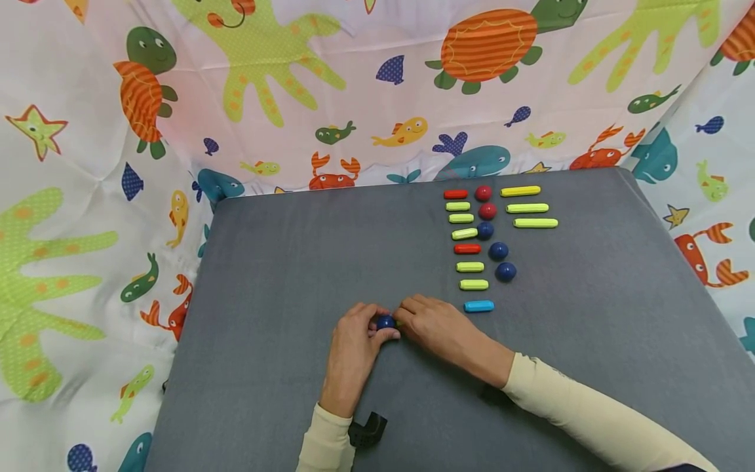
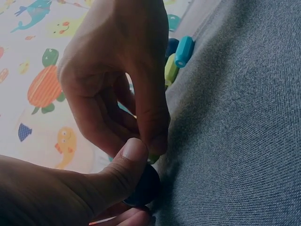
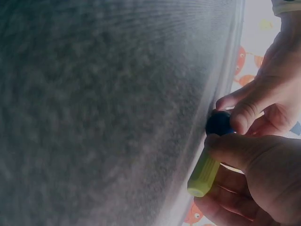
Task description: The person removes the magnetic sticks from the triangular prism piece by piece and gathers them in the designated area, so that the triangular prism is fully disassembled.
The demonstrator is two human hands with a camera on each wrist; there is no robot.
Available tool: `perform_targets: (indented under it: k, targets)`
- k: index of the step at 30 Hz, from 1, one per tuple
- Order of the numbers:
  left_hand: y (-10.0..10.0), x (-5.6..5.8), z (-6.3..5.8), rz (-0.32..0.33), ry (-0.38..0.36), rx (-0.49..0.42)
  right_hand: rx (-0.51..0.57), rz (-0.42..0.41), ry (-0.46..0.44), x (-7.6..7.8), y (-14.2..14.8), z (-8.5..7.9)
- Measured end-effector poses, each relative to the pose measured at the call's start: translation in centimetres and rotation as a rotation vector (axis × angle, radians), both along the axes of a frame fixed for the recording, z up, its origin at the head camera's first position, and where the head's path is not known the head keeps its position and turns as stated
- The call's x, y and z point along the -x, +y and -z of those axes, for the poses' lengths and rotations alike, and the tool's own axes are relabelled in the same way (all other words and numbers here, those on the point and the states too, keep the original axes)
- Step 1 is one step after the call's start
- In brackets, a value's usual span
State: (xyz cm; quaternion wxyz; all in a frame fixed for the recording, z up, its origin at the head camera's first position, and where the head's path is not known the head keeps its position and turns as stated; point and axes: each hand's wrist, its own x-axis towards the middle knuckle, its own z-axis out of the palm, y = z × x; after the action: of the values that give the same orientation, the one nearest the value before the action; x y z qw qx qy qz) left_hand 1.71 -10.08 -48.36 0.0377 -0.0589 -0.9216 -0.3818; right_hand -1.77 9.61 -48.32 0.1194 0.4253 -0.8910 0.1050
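Near the front middle of the table, my left hand (image 1: 356, 347) grips a dark blue ball (image 1: 386, 322) between thumb and fingers. My right hand (image 1: 439, 329) pinches a short yellow-green stick (image 3: 203, 174), its end right at the ball. In the head view the right fingers cover most of that stick; the right wrist view shows its faceted side and free end. The left wrist view has the left thumb lying over the ball (image 2: 143, 188), with only a small tip of the stick (image 2: 153, 157) peeking out below the right fingers.
Right of the hands runs a column of short sticks: red (image 1: 467, 249), yellow-green (image 1: 470, 267) and a blue one (image 1: 478, 306) nearest. Beside it stand red balls (image 1: 487, 210) and blue balls (image 1: 505, 272), then longer yellow-green sticks (image 1: 535, 223). A patterned curtain (image 1: 354, 85) borders the grey table (image 1: 283, 262).
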Motion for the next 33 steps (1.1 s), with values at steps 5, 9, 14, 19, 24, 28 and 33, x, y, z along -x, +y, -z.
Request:
perform_targets:
  k: [5, 9, 14, 19, 24, 28, 33]
  targets:
    - [0.0, 0.0, 0.0, -0.007, -0.007, 0.004, -0.003, 0.015, -0.02, -0.1, 0.9, -0.6]
    - [0.1, 0.0, 0.0, -0.009, -0.015, 0.014, 0.026, 0.055, -0.043, -0.4, 2.5, -1.4]
    - [0.1, -0.1, 0.0, -0.008, -0.017, 0.01, 0.086, 0.108, -0.079, -1.1, 5.1, -2.2]
    - [0.1, -0.2, 0.0, -0.008, -0.013, 0.007, 0.11, 0.16, -0.078, -2.1, 7.6, -2.3]
    - [0.1, -0.3, 0.0, -0.011, -0.013, 0.003, 0.128, 0.177, -0.046, -2.8, 9.3, -1.5]
    - [0.1, -0.4, 0.0, -0.01, -0.016, -0.005, 0.126, 0.186, -0.032, -3.3, 10.4, -0.7]
    - [0.2, -0.3, 0.0, -0.011, -0.013, -0.001, 0.114, 0.187, -0.039, -3.6, 11.1, 0.1]
